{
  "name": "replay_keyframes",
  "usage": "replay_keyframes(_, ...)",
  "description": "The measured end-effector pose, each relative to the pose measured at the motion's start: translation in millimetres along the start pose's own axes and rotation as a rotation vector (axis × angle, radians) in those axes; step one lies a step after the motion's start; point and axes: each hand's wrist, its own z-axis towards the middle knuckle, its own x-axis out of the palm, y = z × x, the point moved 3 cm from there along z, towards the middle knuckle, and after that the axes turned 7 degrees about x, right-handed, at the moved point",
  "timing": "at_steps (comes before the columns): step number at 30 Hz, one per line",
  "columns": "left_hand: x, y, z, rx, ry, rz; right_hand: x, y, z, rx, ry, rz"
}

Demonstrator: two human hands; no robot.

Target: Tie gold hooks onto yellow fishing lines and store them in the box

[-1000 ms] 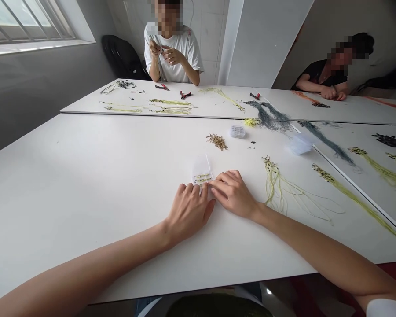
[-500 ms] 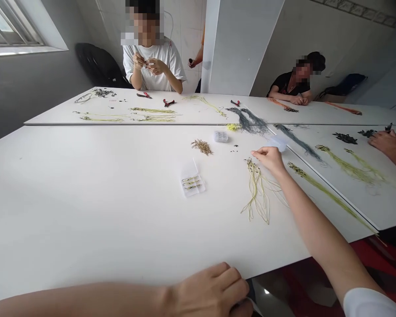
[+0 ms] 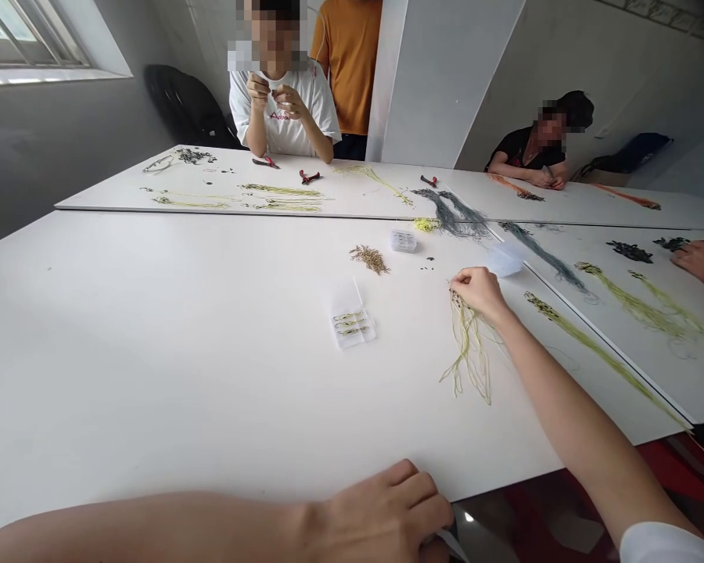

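My right hand [image 3: 478,291] is closed in a pinch at the upper end of a loose bundle of yellow-green cords [image 3: 469,352], where small dark and metal pieces are attached. What exactly lies between the fingertips is too small to tell. At the table's near edge, my left hand [image 3: 396,504] is curled, its fingertips hidden below the knuckles; something pale shows under it. An open clear plastic box [image 3: 353,332] with several small yellow-green rigs inside lies left of my right hand. Beyond it is a heap of small gold-coloured metal pieces [image 3: 371,259].
A closed clear box [image 3: 403,241], a pale translucent container [image 3: 506,259] and grey cords [image 3: 451,215] lie farther back. Another green bundle [image 3: 598,340] is on the right. Red-handled pliers [image 3: 310,177] rest near a seated person [image 3: 285,117]. A co-worker's hand [image 3: 701,259] is at right.
My right hand has lowered onto the top of the yellow-green cords, from just above them. The view has shifted slightly, and a person in orange now shows behind the seated one.
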Motion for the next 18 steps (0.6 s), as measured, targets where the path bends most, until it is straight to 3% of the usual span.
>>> replay_keyframes(5, 3.1, 2.7, 1.6, -0.092, -0.029, -0.067, -18.6, 0.2, 6.6, -0.050, -0.043, 0.346)
replay_keyframes(12, 1.6, 4.3, 1.3, -0.114, 0.011, -0.226, -68.8, 23.2, 1.6, -0.186, -0.270, 0.792)
replay_keyframes(16, -1.6, 5.9, -1.6, -0.044, 0.060, -0.298, -95.5, 38.9, -9.1, -0.274, -0.283, 0.978)
replay_keyframes(18, -5.5, 10.2, -1.0, -0.062, 0.063, -0.410, -102.9, 46.2, -14.6, -0.323, -0.211, 1.167)
